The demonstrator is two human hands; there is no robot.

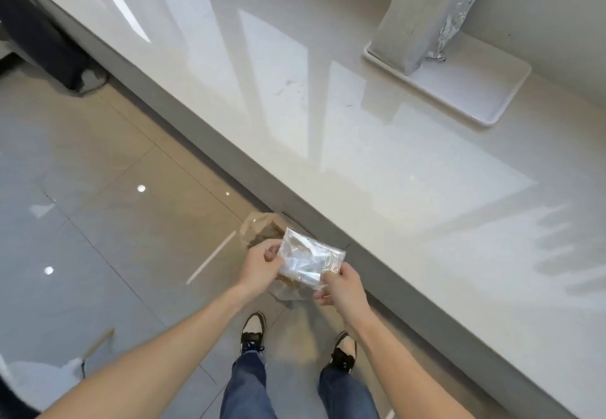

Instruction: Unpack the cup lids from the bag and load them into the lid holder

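Note:
A clear, crinkled plastic bag is held between both hands above the floor, just off the counter's front edge. My left hand pinches its left side. My right hand grips its lower right corner. The bag looks folded and flattened; what is inside it cannot be made out. More transparent plastic trails behind and below it. No lid holder or loose lids show in view.
A glossy white counter runs diagonally on the right. At its far end stands a silver foil pouch on a white tray. Grey tiled floor lies to the left, and my two shoes are below the bag.

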